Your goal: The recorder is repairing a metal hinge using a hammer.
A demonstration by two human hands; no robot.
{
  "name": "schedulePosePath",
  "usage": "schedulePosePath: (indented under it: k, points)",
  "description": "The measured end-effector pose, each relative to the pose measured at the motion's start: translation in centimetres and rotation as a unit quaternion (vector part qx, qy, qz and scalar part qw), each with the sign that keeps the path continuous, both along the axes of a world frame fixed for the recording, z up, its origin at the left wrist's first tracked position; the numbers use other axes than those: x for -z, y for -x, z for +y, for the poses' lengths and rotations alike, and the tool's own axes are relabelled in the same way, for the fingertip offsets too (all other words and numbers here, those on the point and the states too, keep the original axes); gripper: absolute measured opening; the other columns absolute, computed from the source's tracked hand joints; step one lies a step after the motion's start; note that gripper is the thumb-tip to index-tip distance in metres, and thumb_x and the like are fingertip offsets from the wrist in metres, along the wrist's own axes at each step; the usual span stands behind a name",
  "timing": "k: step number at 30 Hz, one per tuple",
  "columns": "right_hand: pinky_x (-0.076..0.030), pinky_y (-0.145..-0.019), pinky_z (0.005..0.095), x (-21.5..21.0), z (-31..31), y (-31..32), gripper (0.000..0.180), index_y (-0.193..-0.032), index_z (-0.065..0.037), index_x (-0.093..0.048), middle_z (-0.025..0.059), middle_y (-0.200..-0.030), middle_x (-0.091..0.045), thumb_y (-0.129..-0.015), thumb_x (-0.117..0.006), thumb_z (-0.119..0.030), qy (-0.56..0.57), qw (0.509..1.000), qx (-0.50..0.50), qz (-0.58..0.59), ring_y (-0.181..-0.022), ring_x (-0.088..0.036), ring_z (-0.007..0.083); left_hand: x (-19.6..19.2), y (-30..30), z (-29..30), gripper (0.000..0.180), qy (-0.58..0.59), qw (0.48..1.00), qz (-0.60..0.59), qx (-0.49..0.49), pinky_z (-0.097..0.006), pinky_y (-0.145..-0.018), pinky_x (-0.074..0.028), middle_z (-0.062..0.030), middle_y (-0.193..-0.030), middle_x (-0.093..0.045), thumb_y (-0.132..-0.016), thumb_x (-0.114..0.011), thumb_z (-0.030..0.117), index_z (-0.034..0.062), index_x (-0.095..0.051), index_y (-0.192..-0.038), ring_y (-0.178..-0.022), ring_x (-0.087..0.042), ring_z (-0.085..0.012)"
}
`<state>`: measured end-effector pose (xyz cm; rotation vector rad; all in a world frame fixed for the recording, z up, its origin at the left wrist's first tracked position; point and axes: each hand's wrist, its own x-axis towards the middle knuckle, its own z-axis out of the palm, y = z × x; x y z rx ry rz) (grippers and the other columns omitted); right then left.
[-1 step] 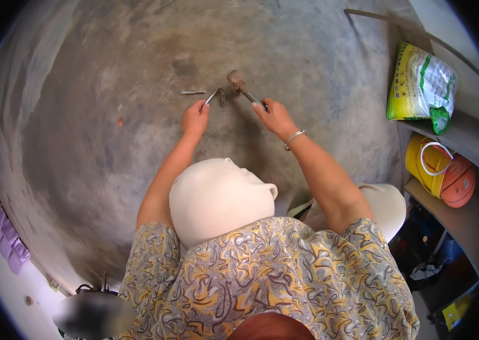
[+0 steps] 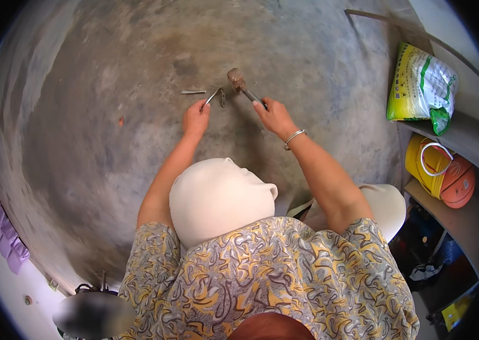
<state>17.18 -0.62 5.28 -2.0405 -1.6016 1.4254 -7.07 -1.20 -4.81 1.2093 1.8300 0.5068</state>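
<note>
1. Landmark: we take the hammer as the reference for all places. Its blocky, brownish head points away from the body, above the concrete floor. We cannot tell whether the head hangs in the air or touches the concrete.

2. Right hand: we see it clenched around the hammer's handle, near and to the right of the head. A silvery bracelet circles the wrist, farther from the hammer head than the fingers.

3. Left hand: we see it grasping a bent metal rod, left of the hammer. The rod's crooked tip points toward the hammer head and stands apart from it.

4. Loose parts: a small dark slotted metal piece lies just left of the hammer, by the rod's tip; we cannot tell whether the two touch. A flat metal strip lies farther left of the hammer.

5. Surroundings: well to the right of the hammer we note a yellow-and-white sack, a yellow bucket and a basketball.

6. Step in hand: we judge this to be positioning, rod steadied and hammer poised.

7. Next move: in our judgement, it calls for a firm rod hold, with the left fingers clear of the hammer head.
</note>
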Motion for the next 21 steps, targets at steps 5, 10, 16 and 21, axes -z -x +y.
schedulePosePath:
  k: [5, 10, 16, 21]
  points:
    - [-0.045, -0.068, 0.044, -1.7, 0.9, 1.7, 0.038, -0.098, -0.002, -0.059, 0.02, -0.075, -0.062, -0.087, -0.05, -0.037, -0.02, 1.0, -0.01, 0.007, -0.073, -0.059, 0.0375, -2.5, -0.9, 0.4, 0.027, -0.006, 0.999, 0.039, -0.004, -0.037, -0.073, -0.047, -0.0144, -0.088, -0.066, -0.082, -0.057, 0.026, 0.0079, -0.065, -0.1, -0.082, -0.063, -0.0294]
    - [-0.045, -0.068, 0.0462, -0.2, 0.8, 2.2, 0.037, -0.104, -0.006, -0.058, 0.0202, -0.079, -0.062, -0.087, -0.051, -0.038, -0.044, 0.99, -0.101, -0.088, -0.08, -0.058, 0.0396, -6.1, -1.8, 3.6, 0.025, 0.098, 0.99, 0.09, 0.039, -0.04, -0.075, -0.046, -0.0131, -0.087, -0.066, -0.08, -0.057, 0.025, 0.0095, -0.067, -0.096, -0.084, -0.062, -0.0308]
    - [-0.045, -0.07, 0.047, -1.5, 0.8, 2.4, 0.037, -0.103, -0.005, -0.058, 0.0207, -0.082, -0.063, -0.087, -0.052, -0.038, -0.031, 0.998, -0.042, -0.033, -0.081, -0.058, 0.0399, -6.2, -0.7, 6.7, 0.023, 0.197, 0.973, 0.101, 0.069, -0.04, -0.078, -0.047, -0.0139, -0.091, -0.066, -0.078, -0.056, 0.022, 0.0097, -0.068, -0.093, -0.089, -0.062, -0.032]
    - [-0.045, -0.069, 0.0462, 1.0, 0.2, 1.9, 0.037, -0.102, -0.004, -0.058, 0.0218, -0.079, -0.062, -0.087, -0.052, -0.038, -0.069, 0.997, -0.037, -0.027, -0.079, -0.058, 0.0409, -5.8, -1.6, 7.2, 0.022, 0.198, 0.959, 0.172, 0.112, -0.039, -0.078, -0.047, -0.0149, -0.094, -0.066, -0.075, -0.055, 0.015, 0.0089, -0.069, -0.09, -0.094, -0.06, -0.0325]
